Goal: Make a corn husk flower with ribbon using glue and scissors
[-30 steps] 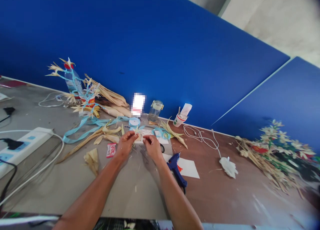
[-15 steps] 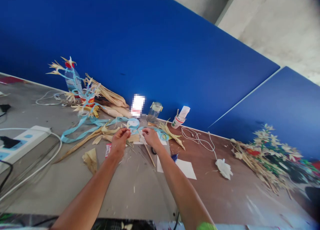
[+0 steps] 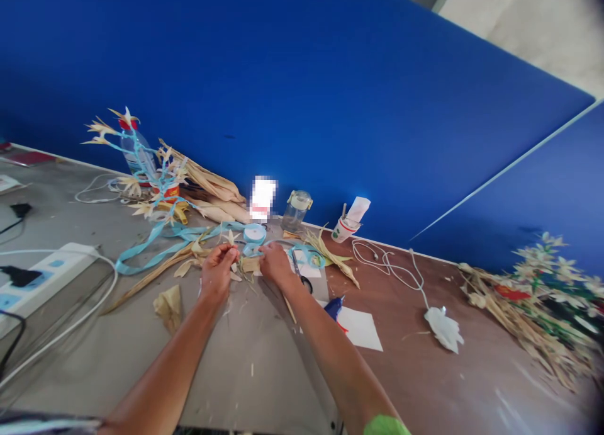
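My left hand (image 3: 217, 271) and my right hand (image 3: 274, 264) rest close together on the grey table top (image 3: 141, 353), fingers curled in. Between them lies a small piece of dried husk (image 3: 248, 265) that both touch; what each pinches is too small to name. Just beyond the fingers sit a roll of light blue ribbon (image 3: 255, 233) and loops of the same ribbon (image 3: 309, 254). Scissors (image 3: 302, 277) lie beside my right wrist. A blue glue gun (image 3: 334, 308) shows past my right forearm, on white paper (image 3: 361, 328).
Dried husks (image 3: 207, 183), a ribbon-wrapped bottle (image 3: 136, 155), a glass jar (image 3: 295, 209) and a paper cup (image 3: 343, 227) stand along the blue partition (image 3: 302, 95). A power strip (image 3: 42, 277) with cables lies at left. A white cable (image 3: 391, 259) and husk flowers (image 3: 533, 303) are at right.
Both hands have slid a little farther out and to the left, closer to the ribbon roll. The view shifted, so the scissors and glue gun show again beside my right arm.
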A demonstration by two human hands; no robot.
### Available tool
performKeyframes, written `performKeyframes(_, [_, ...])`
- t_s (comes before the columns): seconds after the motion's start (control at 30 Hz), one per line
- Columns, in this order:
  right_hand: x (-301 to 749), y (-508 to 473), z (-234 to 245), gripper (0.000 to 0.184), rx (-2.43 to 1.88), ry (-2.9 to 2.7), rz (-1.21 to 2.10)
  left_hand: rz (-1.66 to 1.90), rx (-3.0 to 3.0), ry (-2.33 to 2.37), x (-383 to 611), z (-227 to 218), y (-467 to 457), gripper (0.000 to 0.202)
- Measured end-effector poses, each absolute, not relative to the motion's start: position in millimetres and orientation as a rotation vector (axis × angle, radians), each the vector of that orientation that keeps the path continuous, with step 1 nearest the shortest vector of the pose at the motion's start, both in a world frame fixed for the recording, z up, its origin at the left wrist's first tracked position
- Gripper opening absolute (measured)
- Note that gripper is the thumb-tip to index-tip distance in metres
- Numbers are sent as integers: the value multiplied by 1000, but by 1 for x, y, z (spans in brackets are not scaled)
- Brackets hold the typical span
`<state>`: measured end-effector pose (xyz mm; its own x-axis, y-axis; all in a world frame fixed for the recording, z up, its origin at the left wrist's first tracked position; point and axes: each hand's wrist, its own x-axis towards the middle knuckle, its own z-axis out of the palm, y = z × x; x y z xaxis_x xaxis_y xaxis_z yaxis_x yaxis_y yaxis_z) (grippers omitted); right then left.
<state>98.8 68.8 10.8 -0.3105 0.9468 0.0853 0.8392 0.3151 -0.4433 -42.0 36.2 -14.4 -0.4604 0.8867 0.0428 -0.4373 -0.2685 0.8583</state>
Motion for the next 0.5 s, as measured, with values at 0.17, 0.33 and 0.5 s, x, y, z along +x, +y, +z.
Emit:
performKeyframes(0.17, [106, 74, 10, 23, -1605, -2233, 468, 1846, 674, 1039, -41, -15, 36, 21])
performKeyframes(0.33, [129, 80, 23, 24, -1691, -2101, 487, 1793, 705, 1075, -38, -14, 32, 20])
performKeyframes(0.5, [132, 63, 35, 21, -1653, -2152, 593, 1779, 728, 1063, -36, -9, 29, 19])
